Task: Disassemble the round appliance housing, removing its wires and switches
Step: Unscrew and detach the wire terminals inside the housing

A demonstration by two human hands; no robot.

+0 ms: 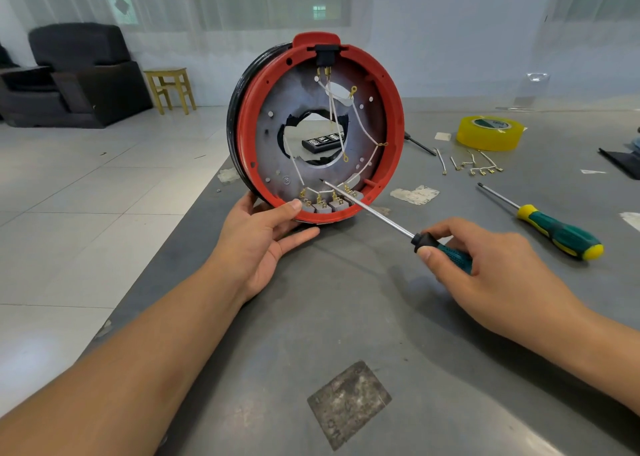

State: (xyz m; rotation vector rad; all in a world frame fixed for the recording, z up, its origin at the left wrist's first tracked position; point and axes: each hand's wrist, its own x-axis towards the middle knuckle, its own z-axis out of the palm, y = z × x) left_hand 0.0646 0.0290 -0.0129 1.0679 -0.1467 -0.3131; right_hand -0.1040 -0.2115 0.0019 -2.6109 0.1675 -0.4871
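The round housing (318, 130) stands on edge near the left edge of the table (381, 317), its open red side toward the person. The left hand (266, 237) steadies it from below, thumb hooked over the lower rim and fingers cupped under it. The right hand (485, 265) grasps the handle of a screwdriver (374, 213); the tip reaches inside the housing, just above the row of switches (329, 202) at the bottom.

Progress, judged from the layout:
- Done: the cover appears to be off, and several loose wires (474, 166) with terminals lie toward the far right of the table.
- Remaining: white wires (332, 109) run between the top socket (325, 55), the ring terminals and the switches. The switches sit in place with wires attached.

A second screwdriver (554, 228) and a tape roll (489, 132) lie to the right.
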